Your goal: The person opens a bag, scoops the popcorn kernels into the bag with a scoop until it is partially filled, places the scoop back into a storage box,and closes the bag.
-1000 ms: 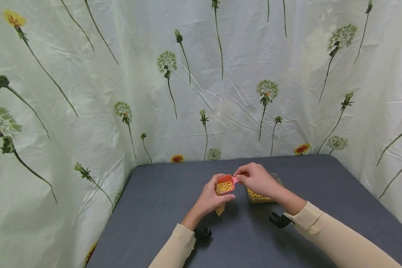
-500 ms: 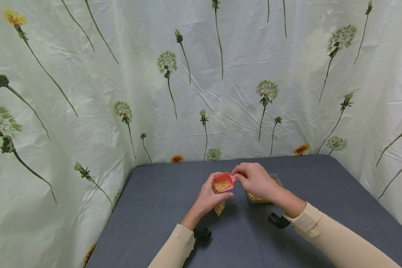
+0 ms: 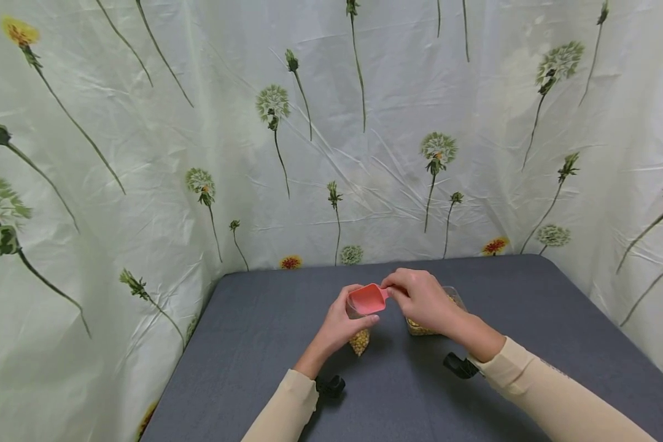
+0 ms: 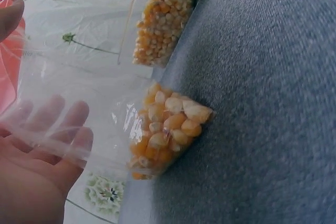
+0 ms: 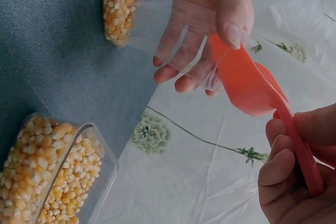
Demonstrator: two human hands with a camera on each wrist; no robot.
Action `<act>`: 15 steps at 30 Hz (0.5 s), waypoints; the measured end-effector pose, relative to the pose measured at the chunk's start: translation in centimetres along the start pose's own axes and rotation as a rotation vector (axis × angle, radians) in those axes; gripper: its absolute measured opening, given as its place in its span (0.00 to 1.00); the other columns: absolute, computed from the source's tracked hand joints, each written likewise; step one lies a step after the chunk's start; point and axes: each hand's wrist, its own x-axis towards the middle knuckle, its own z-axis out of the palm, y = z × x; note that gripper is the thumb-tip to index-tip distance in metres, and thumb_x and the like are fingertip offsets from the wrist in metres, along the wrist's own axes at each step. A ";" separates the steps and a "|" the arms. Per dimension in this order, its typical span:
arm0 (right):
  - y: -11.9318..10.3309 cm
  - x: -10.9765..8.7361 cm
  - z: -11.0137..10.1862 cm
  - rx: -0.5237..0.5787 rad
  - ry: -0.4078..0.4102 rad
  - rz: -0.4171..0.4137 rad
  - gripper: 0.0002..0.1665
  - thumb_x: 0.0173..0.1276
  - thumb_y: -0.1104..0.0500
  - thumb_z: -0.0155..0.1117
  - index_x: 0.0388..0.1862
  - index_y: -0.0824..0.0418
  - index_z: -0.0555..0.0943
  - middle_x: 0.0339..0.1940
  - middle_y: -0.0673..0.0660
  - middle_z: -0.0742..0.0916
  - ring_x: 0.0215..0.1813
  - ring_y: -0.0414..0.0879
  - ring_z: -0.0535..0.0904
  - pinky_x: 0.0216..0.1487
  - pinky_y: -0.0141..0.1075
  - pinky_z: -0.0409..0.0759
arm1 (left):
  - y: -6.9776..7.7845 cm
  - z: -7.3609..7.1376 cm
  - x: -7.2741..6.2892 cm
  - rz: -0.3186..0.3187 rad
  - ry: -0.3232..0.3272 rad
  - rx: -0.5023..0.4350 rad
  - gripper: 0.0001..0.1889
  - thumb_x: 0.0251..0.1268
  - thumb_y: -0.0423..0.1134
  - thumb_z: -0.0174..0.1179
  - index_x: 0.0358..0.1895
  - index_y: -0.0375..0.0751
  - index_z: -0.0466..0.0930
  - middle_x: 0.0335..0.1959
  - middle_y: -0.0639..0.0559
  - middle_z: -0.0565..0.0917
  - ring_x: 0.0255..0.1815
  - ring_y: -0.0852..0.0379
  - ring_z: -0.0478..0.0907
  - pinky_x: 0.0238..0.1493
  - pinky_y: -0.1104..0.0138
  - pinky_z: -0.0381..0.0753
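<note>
A pink-red scoop [image 3: 368,299] is tipped into the mouth of a clear plastic bag [image 4: 105,93], and its bowl looks bare of kernels. My right hand [image 3: 422,301] pinches the scoop's handle [image 5: 302,156]. Fingers and thumb of my left hand [image 3: 339,322] curl round the upper part of the bag, with the thumb near the scoop's rim. Corn kernels [image 4: 165,129] fill the bag's bottom corner, which hangs just over or touches the table; I cannot tell which.
Behind my right hand stands a clear plastic box [image 5: 110,177] of corn kernels, partly hidden in the head view. Both sit over a dark grey table [image 3: 265,331]. A flower-printed curtain [image 3: 309,153] hangs behind the table's far edge.
Kernels seen in the scoop earlier have slid out into the bag, whose bottom looks fuller. The scoop has tilted further, and both hands have shifted slightly left.
</note>
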 end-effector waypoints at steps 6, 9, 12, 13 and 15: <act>0.4 -0.4 -0.1 0.025 0.019 0.033 0.08 0.70 0.66 0.66 0.42 0.56 0.88 0.35 0.46 0.86 0.26 0.37 0.72 0.29 0.34 0.75 | 0.2 -0.5 -0.2 -0.034 -0.017 0.061 0.37 0.59 0.54 0.73 0.69 0.51 0.66 0.55 0.55 0.79 0.50 0.55 0.79 0.48 0.59 0.80; 0.3 -0.6 -0.3 0.040 0.028 0.065 0.08 0.70 0.66 0.67 0.43 0.55 0.88 0.35 0.46 0.86 0.26 0.38 0.72 0.28 0.35 0.74 | 0.3 -0.6 -0.3 -0.046 -0.027 0.071 0.36 0.60 0.55 0.72 0.69 0.51 0.66 0.53 0.55 0.79 0.49 0.56 0.80 0.49 0.58 0.80; 0.2 -0.9 -0.7 0.056 0.041 0.093 0.07 0.71 0.65 0.66 0.43 0.55 0.88 0.36 0.47 0.86 0.26 0.39 0.72 0.28 0.36 0.74 | 0.3 -0.7 -0.3 -0.051 -0.033 0.069 0.35 0.61 0.54 0.72 0.69 0.52 0.67 0.52 0.55 0.80 0.47 0.56 0.81 0.48 0.58 0.81; 0.1 -0.9 -0.8 0.063 0.046 0.100 0.07 0.71 0.65 0.66 0.44 0.55 0.88 0.36 0.47 0.86 0.27 0.39 0.73 0.28 0.36 0.75 | 0.2 -0.6 -0.3 -0.050 -0.034 0.066 0.35 0.61 0.54 0.71 0.68 0.52 0.67 0.52 0.54 0.80 0.47 0.56 0.81 0.47 0.57 0.81; 0.1 -1.1 -1.1 0.077 0.053 0.117 0.07 0.72 0.64 0.66 0.44 0.55 0.88 0.37 0.48 0.86 0.28 0.40 0.74 0.29 0.36 0.76 | 0.1 -0.6 -0.3 -0.049 -0.036 0.061 0.34 0.62 0.53 0.71 0.68 0.53 0.67 0.52 0.54 0.80 0.47 0.57 0.81 0.47 0.57 0.81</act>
